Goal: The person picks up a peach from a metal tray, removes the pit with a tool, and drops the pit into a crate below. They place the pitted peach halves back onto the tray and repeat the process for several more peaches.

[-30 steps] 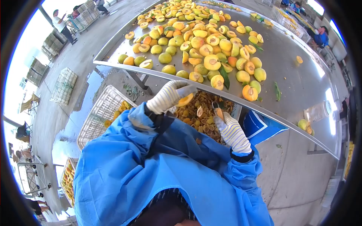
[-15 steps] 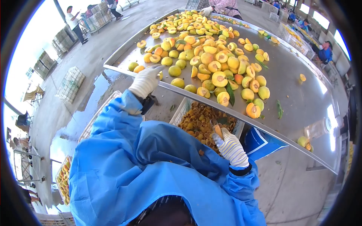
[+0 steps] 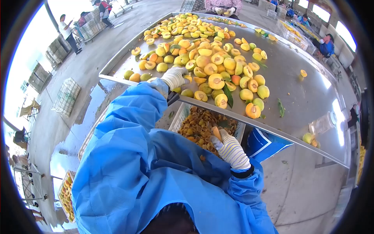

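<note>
My left hand (image 3: 175, 78), in a white knitted glove, reaches over the near edge of the metal table (image 3: 288, 82). Its fingers curl round a yellow peach (image 3: 188, 78), mostly hidden by the glove. Whole and halved peaches (image 3: 202, 61) are heaped beside and beyond it, some cut faces showing red-brown centres. Lower down, my right hand (image 3: 232, 151), in a striped glove, is closed on a small tool with an orange-brown handle (image 3: 216, 133); its working end cannot be made out. That hand is above a white crate (image 3: 180, 114) filled with brownish peach scraps (image 3: 194, 126).
A blue bag or bin (image 3: 263, 144) hangs under the table edge, right of the crate. On the table's right lie a clear jar (image 3: 322, 123) and some fruit (image 3: 307, 138). Across the table sits a person in a patterned top (image 3: 223, 4). A crate of peaches (image 3: 67, 195) stands at lower left.
My left hand has moved right along the table edge, its fingers going from outstretched to curled. My right hand still holds the tool over the crate. The view has shifted slightly.
</note>
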### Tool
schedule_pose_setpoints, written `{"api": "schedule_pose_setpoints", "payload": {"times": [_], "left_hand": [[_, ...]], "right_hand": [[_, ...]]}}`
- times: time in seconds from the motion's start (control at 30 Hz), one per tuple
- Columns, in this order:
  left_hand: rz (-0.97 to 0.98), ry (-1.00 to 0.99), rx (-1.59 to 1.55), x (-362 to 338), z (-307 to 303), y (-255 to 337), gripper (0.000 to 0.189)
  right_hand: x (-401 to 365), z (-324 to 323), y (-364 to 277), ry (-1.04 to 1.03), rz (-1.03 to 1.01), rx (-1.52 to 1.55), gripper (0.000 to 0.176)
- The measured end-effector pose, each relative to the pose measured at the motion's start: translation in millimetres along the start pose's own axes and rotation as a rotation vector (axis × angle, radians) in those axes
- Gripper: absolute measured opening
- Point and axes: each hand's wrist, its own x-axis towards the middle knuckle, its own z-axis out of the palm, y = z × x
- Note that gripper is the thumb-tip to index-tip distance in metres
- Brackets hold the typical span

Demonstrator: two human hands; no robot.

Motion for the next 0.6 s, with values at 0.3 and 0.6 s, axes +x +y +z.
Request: {"api": "schedule_pose_setpoints", "payload": {"times": [0.3, 0.6], "left_hand": [[-0.311, -0.244, -2.136, -96, 17, 113, 0.04], [-0.362, -0.179, -2.045, -121, 61, 157, 0.031]], "right_hand": [[0, 4, -19, 0.129, 0.039, 0.51, 0.04], [2, 17, -6, 0.258, 0.04, 0.266, 0.035]]}}
